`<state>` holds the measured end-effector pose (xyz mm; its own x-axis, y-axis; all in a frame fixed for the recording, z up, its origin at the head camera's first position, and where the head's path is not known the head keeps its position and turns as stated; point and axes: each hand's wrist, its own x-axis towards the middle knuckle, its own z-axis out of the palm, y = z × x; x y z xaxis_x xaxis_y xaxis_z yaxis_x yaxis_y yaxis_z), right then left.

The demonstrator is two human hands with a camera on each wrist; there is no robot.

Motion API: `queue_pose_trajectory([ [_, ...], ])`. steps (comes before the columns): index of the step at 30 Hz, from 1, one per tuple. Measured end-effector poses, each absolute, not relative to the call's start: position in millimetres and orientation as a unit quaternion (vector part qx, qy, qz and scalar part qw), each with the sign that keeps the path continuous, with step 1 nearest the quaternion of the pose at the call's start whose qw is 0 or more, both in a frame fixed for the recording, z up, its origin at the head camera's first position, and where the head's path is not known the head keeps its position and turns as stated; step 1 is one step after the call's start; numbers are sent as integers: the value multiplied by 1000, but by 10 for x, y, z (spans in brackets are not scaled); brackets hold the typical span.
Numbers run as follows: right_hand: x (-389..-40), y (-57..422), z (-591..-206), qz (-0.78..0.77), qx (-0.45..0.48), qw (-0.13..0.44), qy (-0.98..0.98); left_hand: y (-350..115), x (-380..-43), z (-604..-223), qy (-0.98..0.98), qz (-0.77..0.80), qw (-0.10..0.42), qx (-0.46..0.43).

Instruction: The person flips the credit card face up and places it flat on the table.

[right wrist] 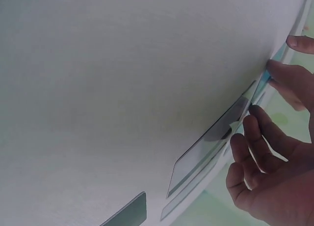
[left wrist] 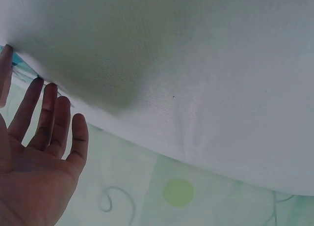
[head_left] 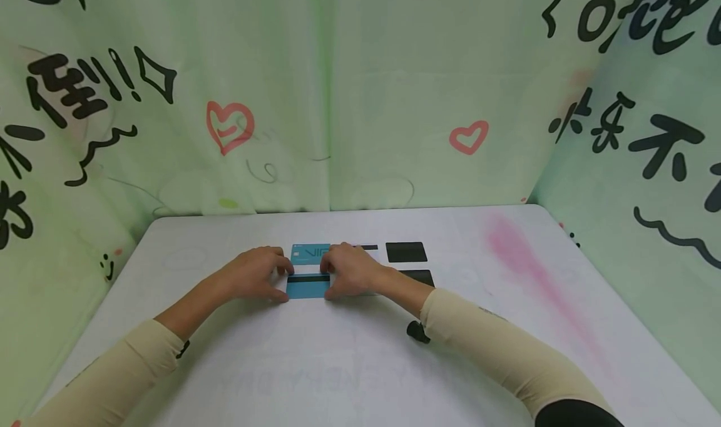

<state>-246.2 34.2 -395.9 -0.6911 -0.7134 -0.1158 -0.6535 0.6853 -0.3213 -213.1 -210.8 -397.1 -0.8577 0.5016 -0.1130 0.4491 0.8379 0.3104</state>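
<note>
A blue card with a black stripe (head_left: 308,287) lies flat on the white table, between my two hands. My left hand (head_left: 256,273) holds its left end, thumb at the near corner and index finger at the far corner. At the right end my right hand (head_left: 355,269) grips the same card likewise, thumb near and index finger far. Just beyond it lies another blue card (head_left: 310,253) with "VIP" lettering, partly covered by the right hand's fingers. In the right wrist view, a pale card with a dark stripe (right wrist: 201,159) lies beside the right fingers.
Two black cards (head_left: 407,252) lie in a column right of the right hand, the nearer one partly behind the wrist. A striped white card (head_left: 368,248) shows behind the right hand. Green curtains with black lettering surround the table (head_left: 236,364); a pink stain marks its right side.
</note>
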Motion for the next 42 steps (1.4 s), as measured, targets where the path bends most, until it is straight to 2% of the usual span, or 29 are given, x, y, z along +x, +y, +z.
queue_pose_trajectory([
  [18,-2484,286,-3962,-95,-361,121,920,-2140,-2119,-4012,952,149,85,256],
  [30,-2474,316,-3988,-97,-363,115,920,-2095,-2121,-3993,952,157,112,239],
  [42,-2506,314,-3996,-127,-352,142,917,-2098,-2153,-4032,948,175,129,231],
])
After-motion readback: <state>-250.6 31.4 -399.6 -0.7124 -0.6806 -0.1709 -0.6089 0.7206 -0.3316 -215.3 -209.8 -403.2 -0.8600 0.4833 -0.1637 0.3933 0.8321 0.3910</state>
